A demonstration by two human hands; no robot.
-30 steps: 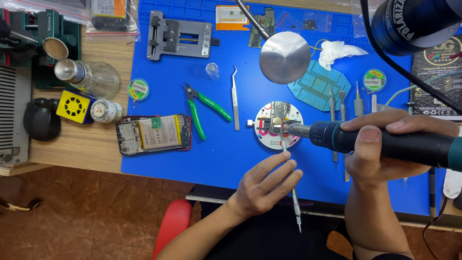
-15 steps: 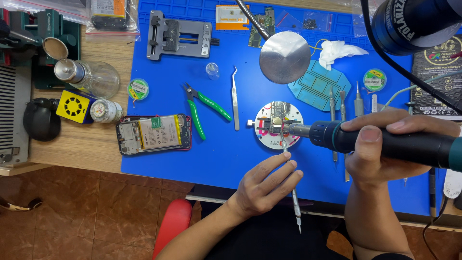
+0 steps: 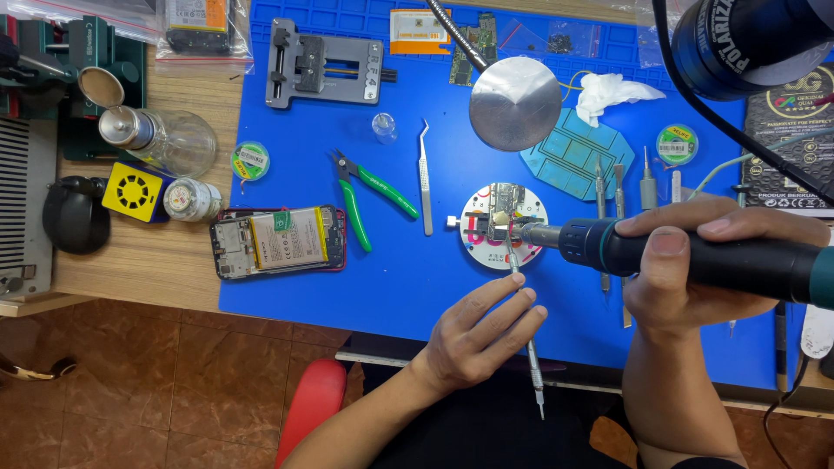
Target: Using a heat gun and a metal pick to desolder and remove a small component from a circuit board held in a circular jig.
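My right hand point(image 3: 695, 269) grips a thick black hot-air handle point(image 3: 695, 256) lying level, its metal nozzle aimed left at a small circuit board point(image 3: 499, 213) clamped on a round white holder point(image 3: 473, 234). My left hand point(image 3: 482, 334) holds thin metal tweezers point(image 3: 524, 326) like a pen; their upper tip reaches the board just below the nozzle. The tweezers' rear end sticks out past the mat's front edge.
On the blue mat point(image 3: 391, 287) lie green-handled cutters point(image 3: 369, 195), curved tweezers point(image 3: 424, 178), a metal board clamp point(image 3: 321, 62), a round mirror disc point(image 3: 515, 102), a teal pad point(image 3: 578, 156) and several hand tools point(image 3: 621, 187). An opened phone point(image 3: 278, 241), glass bottle point(image 3: 161, 139) and yellow fan point(image 3: 135, 191) lie left.
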